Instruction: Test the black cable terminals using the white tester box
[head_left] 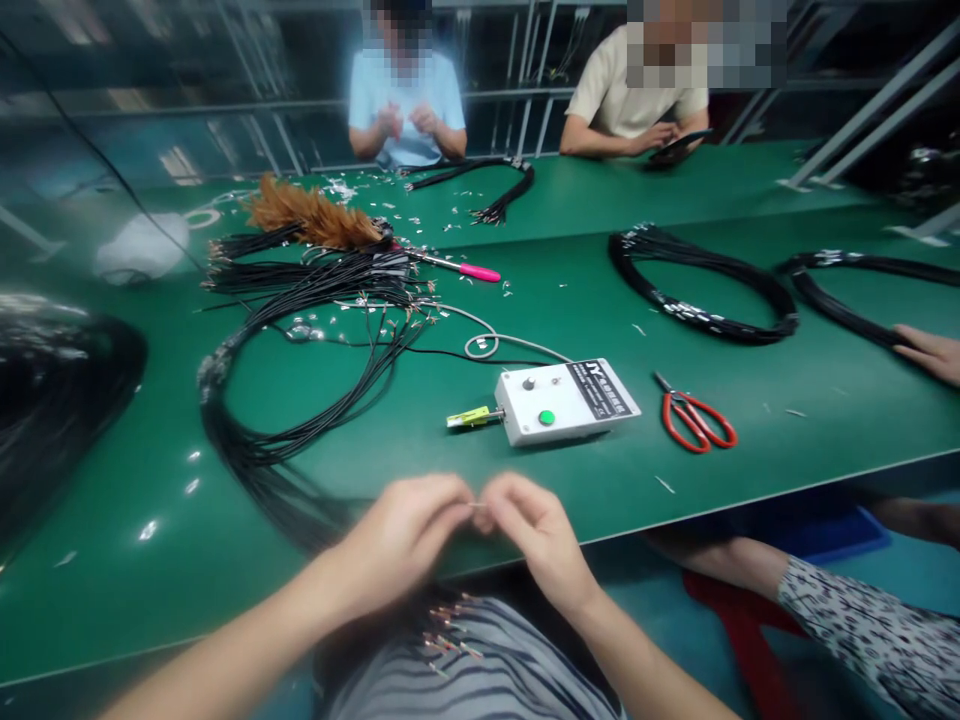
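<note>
My left hand [409,530] and my right hand [536,525] meet at the table's front edge, fingertips pinched together. Between them shows a short bit of thin pale wire [477,504], both hands closed on it. A bundle of black cables [225,425] loops over the table on the left and runs toward my left hand. Several cable ends with coloured wires [450,635] lie on my lap against the striped clothing. Just beyond my hands stands a white control box [525,428] with a green button and a yellow-green tip [469,418] on its left side.
Red-handled scissors [697,425] lie right of the box. Coiled black cables [705,315] sit farther back. A brown feather duster [315,215] with a pink handle rests on cables. A co-worker's hand [930,352] touches another coil at right; two people sit opposite.
</note>
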